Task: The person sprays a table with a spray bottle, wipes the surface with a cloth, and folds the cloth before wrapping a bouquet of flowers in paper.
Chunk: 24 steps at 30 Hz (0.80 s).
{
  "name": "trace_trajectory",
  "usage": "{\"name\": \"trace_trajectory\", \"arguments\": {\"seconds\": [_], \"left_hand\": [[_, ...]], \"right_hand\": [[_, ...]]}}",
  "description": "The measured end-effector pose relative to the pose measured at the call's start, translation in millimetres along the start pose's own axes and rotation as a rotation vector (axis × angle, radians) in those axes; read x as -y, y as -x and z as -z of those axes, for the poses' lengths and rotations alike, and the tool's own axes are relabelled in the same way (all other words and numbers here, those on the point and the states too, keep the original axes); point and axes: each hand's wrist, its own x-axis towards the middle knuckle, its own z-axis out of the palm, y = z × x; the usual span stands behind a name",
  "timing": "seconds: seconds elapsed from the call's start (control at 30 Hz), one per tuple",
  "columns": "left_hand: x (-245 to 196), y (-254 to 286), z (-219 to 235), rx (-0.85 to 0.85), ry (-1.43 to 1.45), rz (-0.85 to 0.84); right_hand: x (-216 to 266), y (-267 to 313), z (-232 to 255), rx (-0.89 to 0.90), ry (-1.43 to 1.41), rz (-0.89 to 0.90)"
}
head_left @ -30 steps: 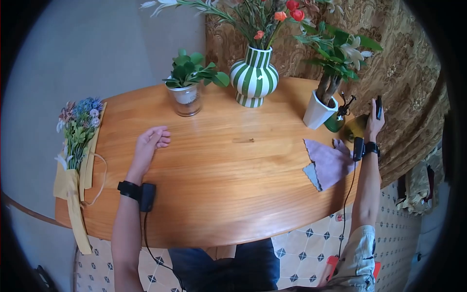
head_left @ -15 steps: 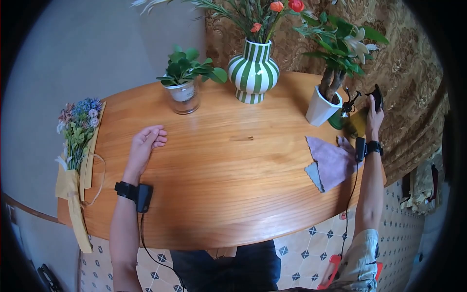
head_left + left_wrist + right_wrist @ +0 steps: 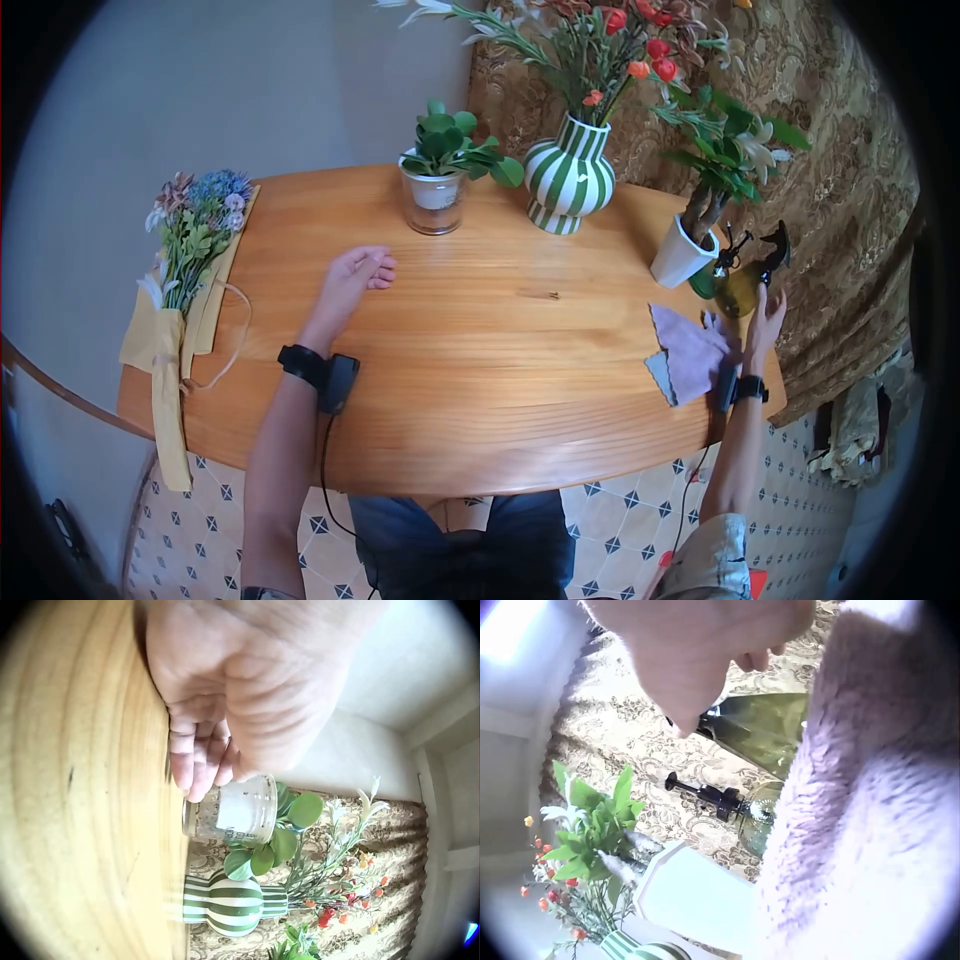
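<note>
My left hand (image 3: 352, 280) rests at the left of the wooden table (image 3: 450, 370), fingers loosely curled around nothing; the left wrist view shows its palm (image 3: 247, 682) near a glass-potted plant (image 3: 240, 810). At the table's right, my right hand (image 3: 765, 325) has its fingers extended just below the black spray head of an amber-green bottle (image 3: 738, 292). In the right wrist view the thumb of the hand (image 3: 697, 652) lies by the neck of that bottle (image 3: 761, 731); whether it touches is unclear. A purple cloth (image 3: 690, 350) lies beside this hand, partly under the wrist.
A glass-potted plant (image 3: 435, 205), a striped vase (image 3: 570, 185) and a white-potted plant (image 3: 683, 255) stand along the back. Near the latter is a second bottle with a black pump (image 3: 724, 801). A wrapped bouquet (image 3: 190, 250) lies left; a tiny dark thing (image 3: 545, 295) lies mid-table.
The head view has shifted, moving the table's objects right and down. My right hand has let go of the spray head and moved down, nearer my body. My left hand keeps its pose.
</note>
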Motion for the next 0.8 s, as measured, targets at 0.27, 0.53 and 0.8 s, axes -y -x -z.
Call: {"name": "trace_trajectory", "arguments": {"seconds": [0.27,0.53,0.8], "left_hand": [[3.5,-1.0,-2.3,0.011,-0.001,-0.036],[4.9,-2.0,-1.4,0.018,-0.028,-0.051],[5.9,-3.0,-0.6,-0.005,-0.004,-0.046]], "right_hand": [[59.9,76.9,31.8,0.739,0.261,-0.011],[89.4,105.3,18.1,0.749,0.401,0.285],[184.2,128.3,-65.3,0.614,-0.532,-0.007]]}}
